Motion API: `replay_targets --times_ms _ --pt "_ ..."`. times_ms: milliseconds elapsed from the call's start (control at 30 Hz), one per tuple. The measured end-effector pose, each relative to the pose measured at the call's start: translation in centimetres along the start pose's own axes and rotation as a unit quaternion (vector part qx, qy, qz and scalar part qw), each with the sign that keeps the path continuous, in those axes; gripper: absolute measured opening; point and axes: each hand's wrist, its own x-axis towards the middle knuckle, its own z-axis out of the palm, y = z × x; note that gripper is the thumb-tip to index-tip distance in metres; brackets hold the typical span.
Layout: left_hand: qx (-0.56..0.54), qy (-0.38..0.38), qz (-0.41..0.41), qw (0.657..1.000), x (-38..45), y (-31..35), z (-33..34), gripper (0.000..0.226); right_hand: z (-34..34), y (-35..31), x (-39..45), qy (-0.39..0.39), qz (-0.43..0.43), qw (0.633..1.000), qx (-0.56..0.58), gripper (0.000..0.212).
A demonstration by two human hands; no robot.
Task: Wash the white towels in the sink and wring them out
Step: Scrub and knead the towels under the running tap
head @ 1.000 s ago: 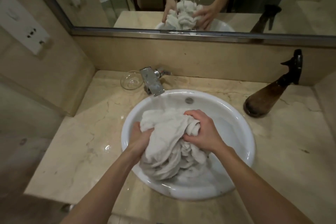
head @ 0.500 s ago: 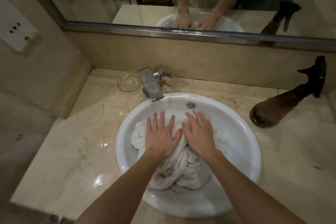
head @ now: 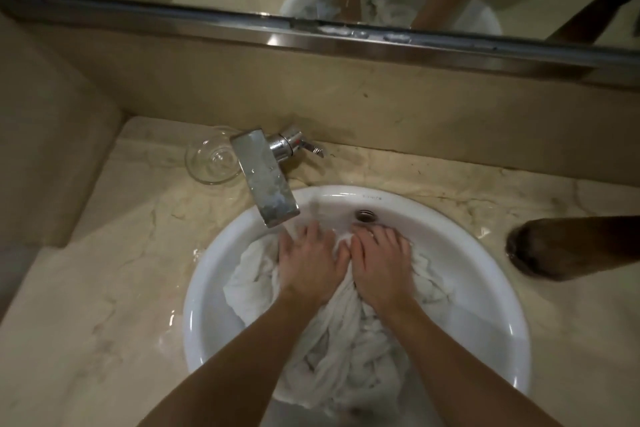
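Both hands, left [head: 306, 262] and right [head: 379, 265], now press flat, fingers spread, holding nothing, on the towel [head: 332, 350] at centre frame, no longer bunching it; washing in the sink [head: 485, 270] goes on, wringing not yet begun.

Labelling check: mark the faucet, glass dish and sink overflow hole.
faucet [head: 265, 180], head view, flat spout top
glass dish [head: 211, 163], head view, bowl centre
sink overflow hole [head: 364, 215], head view, metal ring

Both forearms reached forward, the left hand [head: 308, 262] and right hand [head: 379, 262] side by side, palms down, fingers spread.
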Motion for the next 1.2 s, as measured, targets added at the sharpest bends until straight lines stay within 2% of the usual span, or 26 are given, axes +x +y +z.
replay_targets --times_ms 167,300,367,433,500,600,767,1000,1200 --pt "-0.049 -0.020 -0.011 0.999 1.4 0.1 -0.2 0.047 0.5 -0.2 0.2 0.026 0.009 0.999 -0.036 0.032" --pt "-0.042 -0.047 0.006 0.998 1.4 -0.2 -0.1 0.048 0.3 -0.6 0.1 0.013 0.017 0.999 -0.049 0.031" --pt "-0.018 -0.072 0.034 0.997 0.9 -0.7 -0.4 0.050 0.1 -0.8 -0.5 0.004 0.021 0.999 -0.037 0.038" --pt "0.021 -0.059 0.074 0.995 -0.3 -1.6 -0.9 0.055 -0.6 -0.9 -1.4 -0.003 0.019 0.999 -0.030 0.050" --pt "0.024 -0.025 0.083 0.996 -2.7 -2.7 -1.3 0.067 -1.6 -1.0 -2.8 -0.042 0.032 0.998 -0.039 0.062" --pt "0.002 0.037 0.043 0.998 -6.8 -4.3 -0.8 0.073 -2.8 -1.0 -5.3 -0.095 0.069 0.992 -0.037 0.071" --pt "0.014 0.050 0.017 0.999 -8.8 -3.7 0.1 0.081 -2.8 -1.3 -7.3 -0.107 0.082 0.990 -0.037 0.079" --pt "0.050 0.025 0.026 0.998 -6.7 -2.8 1.5 0.082 -1.1 -1.3 -6.0 -0.093 0.091 0.990 -0.047 0.074" --pt "0.026 0.029 0.029 0.999 -5.9 -2.4 2.5 0.076 -0.3 -0.8 -4.9 -0.095 0.091 0.987 -0.091 0.063"
